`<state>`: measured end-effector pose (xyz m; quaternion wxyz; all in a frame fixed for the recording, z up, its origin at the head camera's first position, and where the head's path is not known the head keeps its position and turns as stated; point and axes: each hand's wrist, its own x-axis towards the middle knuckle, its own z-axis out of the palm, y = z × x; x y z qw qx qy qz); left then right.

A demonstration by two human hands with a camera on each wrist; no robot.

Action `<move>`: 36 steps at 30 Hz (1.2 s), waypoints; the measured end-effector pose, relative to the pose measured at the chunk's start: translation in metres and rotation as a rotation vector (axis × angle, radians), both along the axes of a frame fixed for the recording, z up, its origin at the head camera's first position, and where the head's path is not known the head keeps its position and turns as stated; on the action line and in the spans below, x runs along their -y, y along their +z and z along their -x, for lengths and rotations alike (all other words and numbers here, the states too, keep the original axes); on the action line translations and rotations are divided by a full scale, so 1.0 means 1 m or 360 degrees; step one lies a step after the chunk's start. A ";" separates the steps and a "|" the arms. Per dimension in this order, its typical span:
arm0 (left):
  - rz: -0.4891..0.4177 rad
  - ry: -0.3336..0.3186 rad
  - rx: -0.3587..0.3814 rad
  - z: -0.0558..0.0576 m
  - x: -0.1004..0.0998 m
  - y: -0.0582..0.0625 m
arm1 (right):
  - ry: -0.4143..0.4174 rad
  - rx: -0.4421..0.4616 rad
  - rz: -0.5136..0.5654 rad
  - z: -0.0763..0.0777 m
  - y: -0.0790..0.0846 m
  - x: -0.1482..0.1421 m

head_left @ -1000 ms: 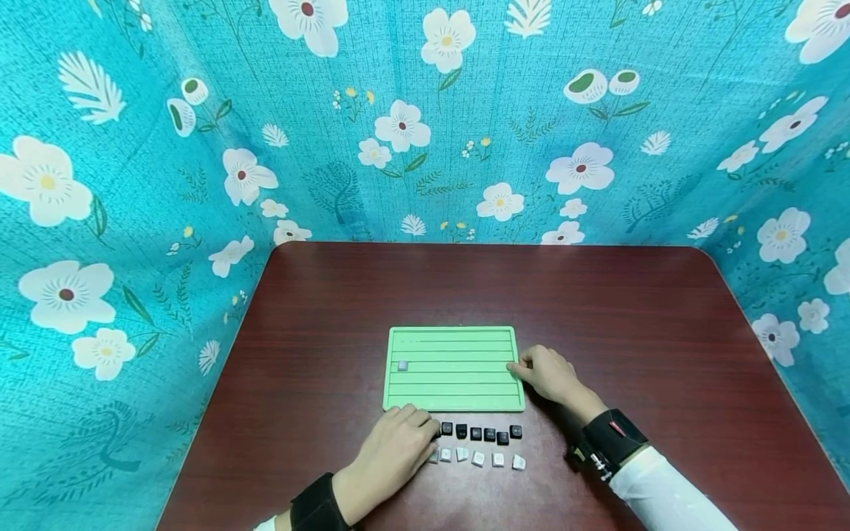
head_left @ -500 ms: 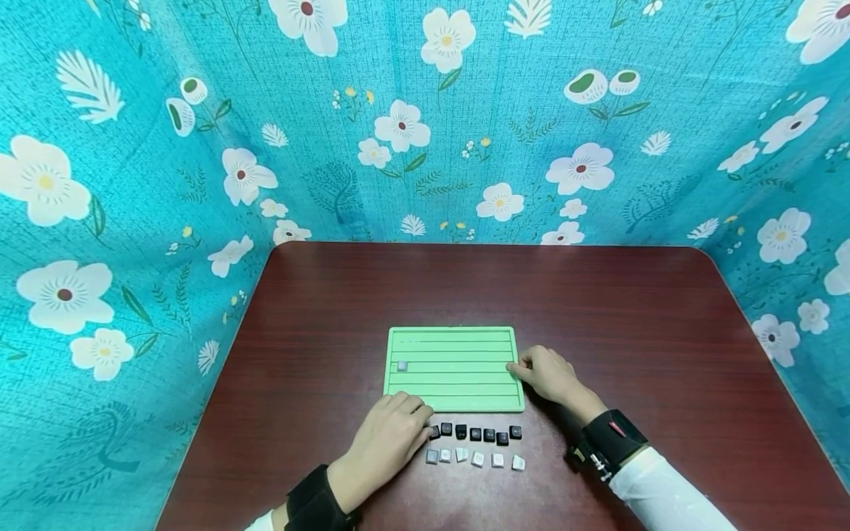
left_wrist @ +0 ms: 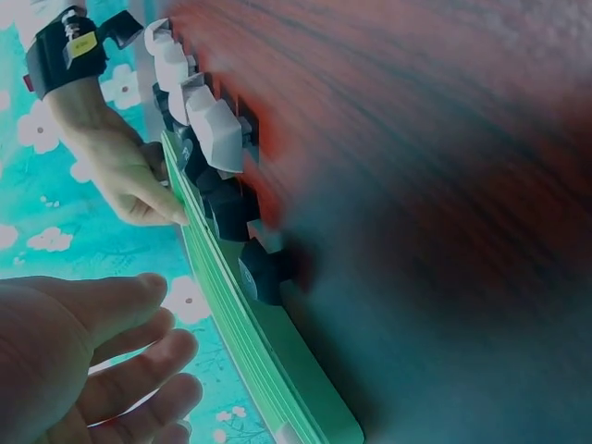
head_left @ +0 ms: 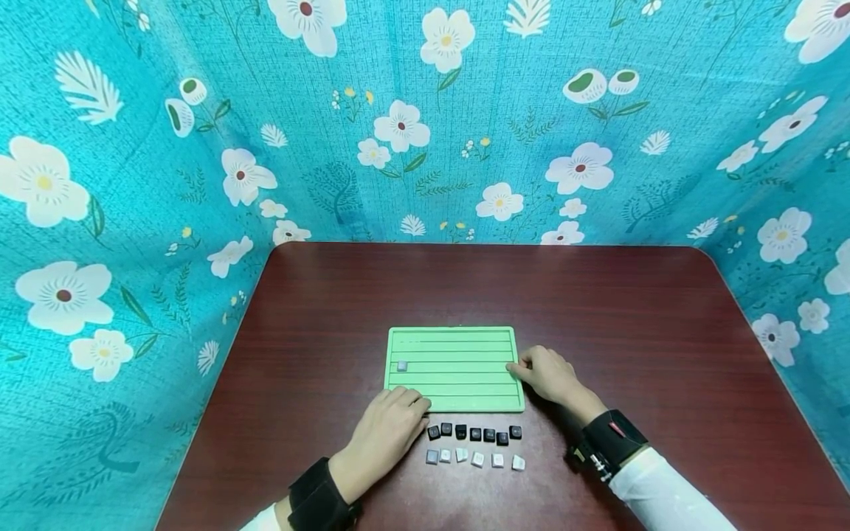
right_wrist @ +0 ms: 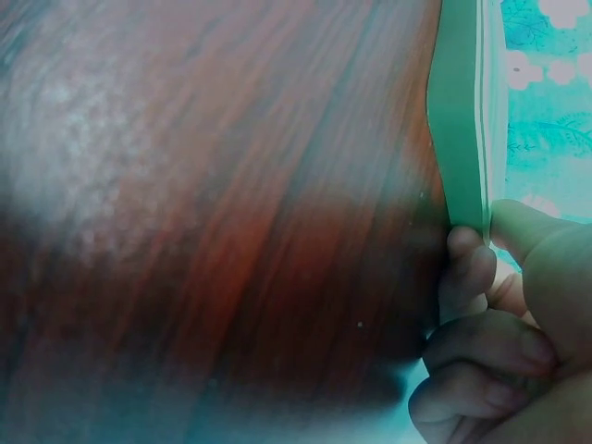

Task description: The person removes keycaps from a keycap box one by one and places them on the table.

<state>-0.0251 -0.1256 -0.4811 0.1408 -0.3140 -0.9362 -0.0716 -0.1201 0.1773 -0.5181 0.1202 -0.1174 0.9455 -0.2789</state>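
A flat green board [head_left: 458, 376] with raised parallel lines lies on the table, with one small grey keycap [head_left: 402, 366] on its left part. My right hand [head_left: 547, 372] pinches the board's right edge, thumb on top and curled fingers at the side, as the right wrist view shows. Over the board's near left corner hovers my left hand [head_left: 388, 428]; in the left wrist view its fingers [left_wrist: 139, 370] are loosely bent with nothing between them. Just in front of the board runs a row of black keycaps [head_left: 475, 434]. Nearer still lies a row of white and grey keycaps [head_left: 497, 460].
The dark red-brown table [head_left: 332, 310] has rounded far corners. A turquoise flowered cloth [head_left: 425, 169] hangs behind it and along both sides. Each wrist wears a black band [head_left: 614, 439].
My left hand has moved from the left end of the keycap rows up and left to the board's near corner, uncovering the leftmost black and grey keycaps. My right hand stays still.
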 end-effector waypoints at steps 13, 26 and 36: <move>0.0011 0.0058 -0.0026 0.013 0.006 -0.002 | -0.0001 -0.0008 0.0008 0.002 0.000 -0.001; -0.0023 0.0109 -0.0013 0.025 0.015 -0.004 | 0.0011 0.0004 -0.0004 0.001 -0.001 -0.001; -0.0105 0.0159 -0.0039 0.035 0.018 -0.005 | 0.0010 0.0014 0.0002 0.001 0.000 0.000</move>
